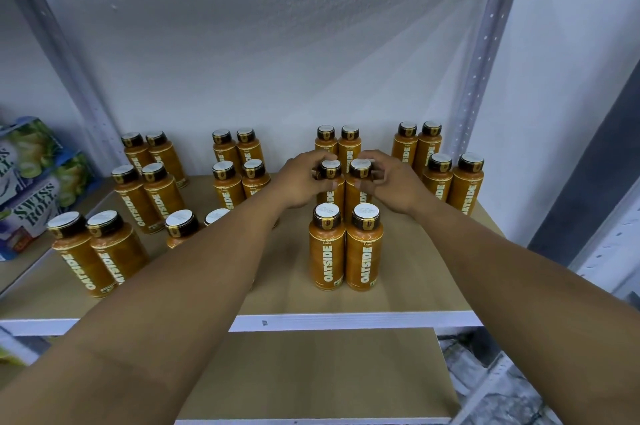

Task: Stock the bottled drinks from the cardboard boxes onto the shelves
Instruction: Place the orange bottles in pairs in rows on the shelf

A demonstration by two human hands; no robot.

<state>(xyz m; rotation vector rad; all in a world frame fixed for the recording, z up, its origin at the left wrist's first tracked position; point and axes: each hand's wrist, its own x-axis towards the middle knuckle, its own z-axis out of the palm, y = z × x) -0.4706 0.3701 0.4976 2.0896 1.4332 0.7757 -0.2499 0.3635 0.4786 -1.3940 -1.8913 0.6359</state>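
grips the cap of one orange bottle (330,169) with the left hand (301,182), fingers (313,158) curled round it; grips its twin (360,167) likewise with the right hand (393,184). holds both upright on the shelf (415,268), just behind the front pair (327,251), likely squaring up the column.

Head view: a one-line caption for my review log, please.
Left hand grips one Oatside bottle, right hand its neighbour, amid paired bottles on the shelf.
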